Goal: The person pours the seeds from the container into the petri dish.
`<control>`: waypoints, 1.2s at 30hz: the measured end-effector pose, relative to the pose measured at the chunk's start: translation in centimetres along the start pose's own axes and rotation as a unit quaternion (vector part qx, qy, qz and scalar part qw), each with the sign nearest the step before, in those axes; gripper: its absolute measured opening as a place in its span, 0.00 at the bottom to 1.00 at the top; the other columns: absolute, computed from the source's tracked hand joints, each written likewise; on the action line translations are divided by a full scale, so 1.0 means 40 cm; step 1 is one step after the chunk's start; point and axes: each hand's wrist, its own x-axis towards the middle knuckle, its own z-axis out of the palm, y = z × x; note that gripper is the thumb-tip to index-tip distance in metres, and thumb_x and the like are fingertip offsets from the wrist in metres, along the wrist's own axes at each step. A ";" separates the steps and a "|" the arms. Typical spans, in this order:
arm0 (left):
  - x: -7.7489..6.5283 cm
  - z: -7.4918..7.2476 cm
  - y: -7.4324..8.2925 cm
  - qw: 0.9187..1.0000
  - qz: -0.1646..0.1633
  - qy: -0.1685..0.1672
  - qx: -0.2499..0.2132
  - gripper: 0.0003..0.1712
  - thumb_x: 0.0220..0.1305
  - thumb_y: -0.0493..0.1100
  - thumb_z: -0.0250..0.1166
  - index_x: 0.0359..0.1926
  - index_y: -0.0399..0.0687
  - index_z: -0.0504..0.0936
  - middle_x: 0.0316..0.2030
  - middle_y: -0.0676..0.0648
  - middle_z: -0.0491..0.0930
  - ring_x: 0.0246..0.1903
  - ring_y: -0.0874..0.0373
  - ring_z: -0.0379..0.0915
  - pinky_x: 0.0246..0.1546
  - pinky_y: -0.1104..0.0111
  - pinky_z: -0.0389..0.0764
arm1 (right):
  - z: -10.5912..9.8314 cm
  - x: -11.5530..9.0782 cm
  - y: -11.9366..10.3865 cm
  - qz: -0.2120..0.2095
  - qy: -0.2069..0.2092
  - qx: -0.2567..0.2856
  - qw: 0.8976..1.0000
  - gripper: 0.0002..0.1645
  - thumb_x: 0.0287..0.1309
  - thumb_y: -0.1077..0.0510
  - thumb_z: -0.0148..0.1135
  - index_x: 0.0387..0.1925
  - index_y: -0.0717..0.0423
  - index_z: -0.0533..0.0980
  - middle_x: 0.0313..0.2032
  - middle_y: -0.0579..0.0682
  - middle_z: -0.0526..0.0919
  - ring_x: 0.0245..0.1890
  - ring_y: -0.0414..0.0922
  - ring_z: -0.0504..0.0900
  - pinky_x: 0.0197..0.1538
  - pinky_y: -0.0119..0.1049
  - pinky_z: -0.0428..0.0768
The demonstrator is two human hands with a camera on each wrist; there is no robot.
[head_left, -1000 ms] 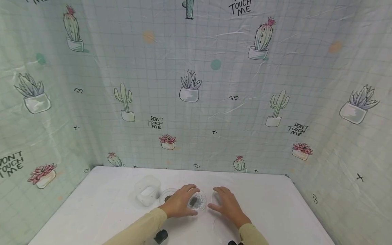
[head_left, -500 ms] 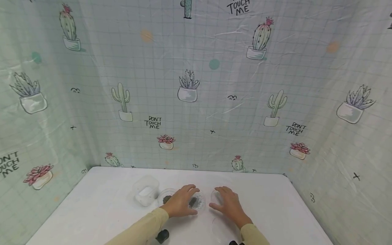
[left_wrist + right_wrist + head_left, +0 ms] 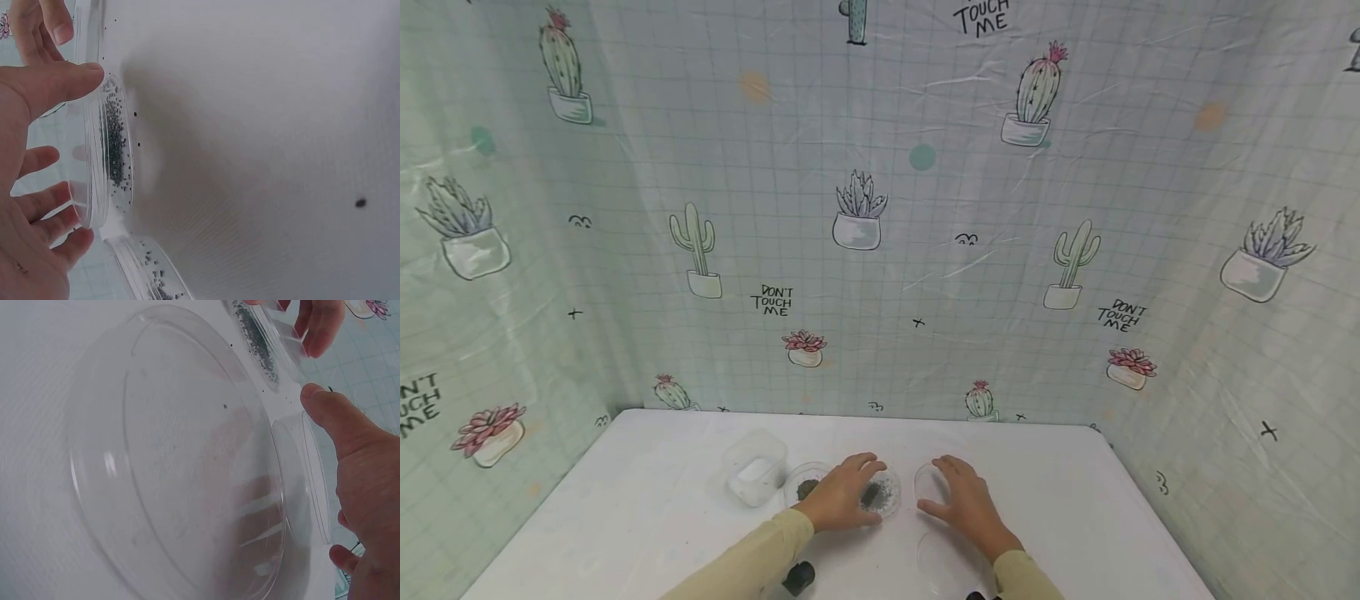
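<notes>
Translucent plastic forms the tub [image 3: 756, 447], shown only in the head view, left on the white table [image 3: 1075, 500]. Just right sits a left dish [image 3: 792, 495] with dark granules [image 3: 807, 488], partly behind the left hand [image 3: 841, 497]. That hand's thumb and fingertips curl against opposite edges of the middle dish [image 3: 96, 156], which lies flat, round face up; wrist views show it edge-on, its long axis nearly upright in the left one. Farther right, the right hand [image 3: 962, 502] arches around a clear dish [image 3: 927, 481], thumb and fingers wide apart; whether they grip its rim cannot be told. Nearer the right wrist lies a front dish [image 3: 175, 444].
</notes>
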 end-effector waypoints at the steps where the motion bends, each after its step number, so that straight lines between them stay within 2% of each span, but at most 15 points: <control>1: 0.000 0.001 -0.001 1.000 -0.002 -0.001 -0.001 0.43 0.45 0.58 0.69 0.62 0.54 0.65 0.63 0.47 0.63 0.62 0.49 0.61 0.59 0.54 0.70 | 0.000 -0.001 0.002 0.001 0.000 -0.001 1.000 0.44 0.39 0.36 0.68 0.56 0.53 0.70 0.58 0.55 0.71 0.60 0.55 0.67 0.56 0.59 0.69; 11: 0.002 0.003 -0.005 1.000 0.000 -0.005 -0.006 0.42 0.45 0.57 0.69 0.62 0.54 0.65 0.63 0.46 0.63 0.62 0.49 0.61 0.60 0.55 0.70 | -0.015 -0.012 0.019 0.015 -0.011 -0.002 1.000 0.49 0.39 0.35 0.67 0.58 0.60 0.67 0.59 0.59 0.69 0.60 0.58 0.67 0.58 0.59 0.68; 19: 0.005 0.005 -0.012 1.000 0.004 -0.007 -0.017 0.43 0.45 0.57 0.68 0.62 0.54 0.64 0.63 0.46 0.62 0.63 0.49 0.61 0.60 0.55 0.69 | -0.015 -0.014 0.034 0.043 -0.027 -0.022 0.998 0.53 0.37 0.32 0.67 0.60 0.60 0.66 0.59 0.59 0.69 0.60 0.58 0.67 0.59 0.58 0.68; 30: 0.003 0.006 -0.010 1.000 -0.014 -0.019 -0.020 0.42 0.47 0.59 0.66 0.63 0.54 0.64 0.63 0.46 0.63 0.62 0.49 0.61 0.60 0.54 0.69 | -0.020 -0.020 0.048 0.058 -0.033 -0.036 0.997 0.52 0.36 0.31 0.67 0.56 0.62 0.68 0.57 0.60 0.72 0.58 0.57 0.69 0.58 0.58 0.69; 36: 0.003 0.009 -0.011 1.000 -0.011 -0.024 -0.017 0.41 0.48 0.60 0.65 0.63 0.55 0.64 0.63 0.45 0.63 0.62 0.48 0.61 0.60 0.53 0.69 | -0.020 -0.022 0.053 0.065 -0.042 -0.028 0.997 0.51 0.36 0.32 0.67 0.56 0.62 0.68 0.57 0.60 0.72 0.59 0.58 0.68 0.58 0.59 0.68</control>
